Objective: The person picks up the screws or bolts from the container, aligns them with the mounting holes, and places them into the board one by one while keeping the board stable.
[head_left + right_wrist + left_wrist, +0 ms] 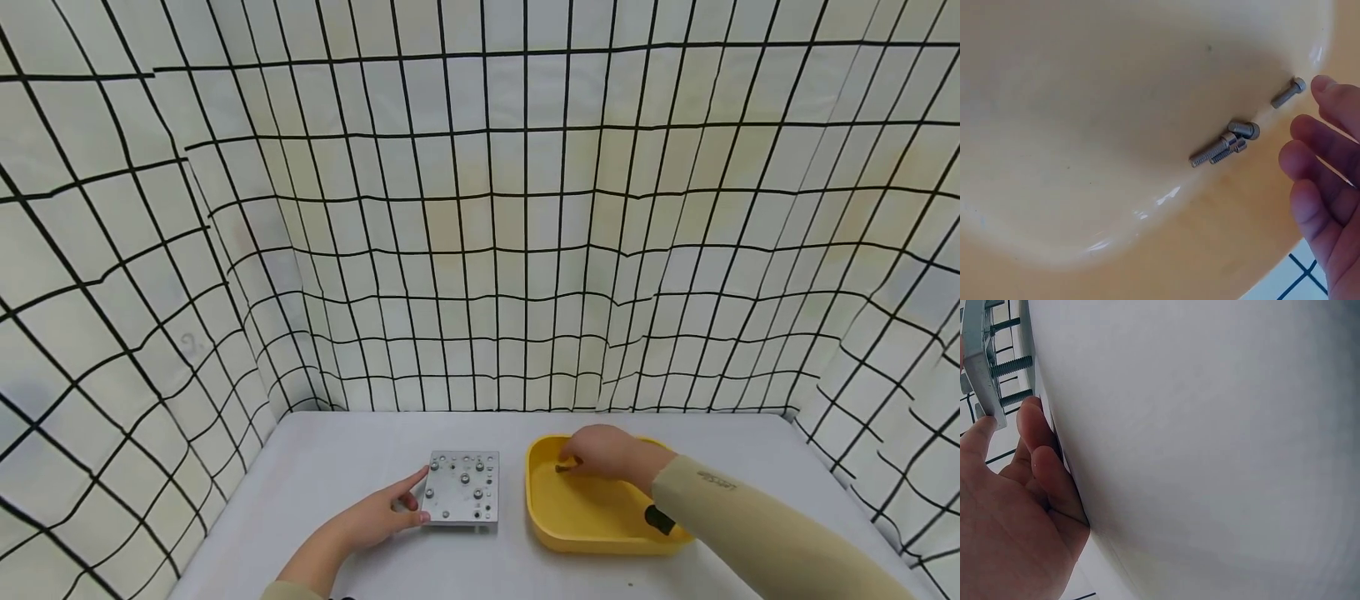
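In the head view, a square metal plate (459,490) with several bolts in it sits on the white table. My left hand (371,517) holds its left side, index finger by the far corner and thumb at the near one. Threaded bolt shanks (1013,366) stick out beneath the plate in the left wrist view. My right hand (611,454) reaches into a yellow tray (585,517). In the right wrist view, its fingers are spread apart beside a socket-head bolt (1288,94), with nothing visible between them. Several more bolts (1213,152) lie bunched by the tray wall.
The white table (337,442) is enclosed by white walls (465,208) with a black grid. A dark object (659,520) shows at the right forearm, over the tray. A tiny dark speck (631,584) is on the table near the front.
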Available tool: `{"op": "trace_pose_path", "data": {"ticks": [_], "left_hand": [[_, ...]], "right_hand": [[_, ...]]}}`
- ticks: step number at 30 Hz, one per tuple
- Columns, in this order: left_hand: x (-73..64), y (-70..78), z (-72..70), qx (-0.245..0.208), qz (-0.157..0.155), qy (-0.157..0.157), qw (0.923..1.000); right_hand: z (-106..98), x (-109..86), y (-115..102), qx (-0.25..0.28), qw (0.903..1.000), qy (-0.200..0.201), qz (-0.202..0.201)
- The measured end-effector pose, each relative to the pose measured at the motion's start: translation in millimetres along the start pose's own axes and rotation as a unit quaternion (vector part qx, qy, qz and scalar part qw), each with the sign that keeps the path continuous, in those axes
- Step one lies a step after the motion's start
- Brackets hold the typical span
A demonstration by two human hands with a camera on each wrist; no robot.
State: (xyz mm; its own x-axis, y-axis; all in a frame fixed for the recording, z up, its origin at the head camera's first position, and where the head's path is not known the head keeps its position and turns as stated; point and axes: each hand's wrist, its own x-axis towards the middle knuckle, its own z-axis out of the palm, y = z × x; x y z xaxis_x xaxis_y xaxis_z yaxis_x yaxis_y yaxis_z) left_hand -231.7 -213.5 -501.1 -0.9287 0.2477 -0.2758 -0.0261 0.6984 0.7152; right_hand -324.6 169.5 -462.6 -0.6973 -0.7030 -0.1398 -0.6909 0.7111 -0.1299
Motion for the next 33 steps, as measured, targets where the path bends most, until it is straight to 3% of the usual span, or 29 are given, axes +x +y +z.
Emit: {"op": "trace_pose_path", "data": {"ticks": [11,24,28,33], "left_hand": [[1.9,-0.8,1.5,-0.003,-0.006,0.003,1.0],[2.3,-1.9,1.5,0.0,-0.008,0.006,1.0],[2.2,-1.2,1.3,-0.001,-0.006,0.006,1.0],[1.7,-0.9,1.4,-0.003,-0.005,0.005,1.0]], "right_hand": [[10.1,8.6,-6.3,-0.039,0.999,-0.015,-0.016],[13.7,10.7,-6.6,-0.072,0.9954,0.015,-0.062],[14.6,12.0,-5.5,-0.1,0.9915,0.017,-0.082],[16.5,12.5,-4.5,-0.098,0.9911,0.014,-0.089]]}}
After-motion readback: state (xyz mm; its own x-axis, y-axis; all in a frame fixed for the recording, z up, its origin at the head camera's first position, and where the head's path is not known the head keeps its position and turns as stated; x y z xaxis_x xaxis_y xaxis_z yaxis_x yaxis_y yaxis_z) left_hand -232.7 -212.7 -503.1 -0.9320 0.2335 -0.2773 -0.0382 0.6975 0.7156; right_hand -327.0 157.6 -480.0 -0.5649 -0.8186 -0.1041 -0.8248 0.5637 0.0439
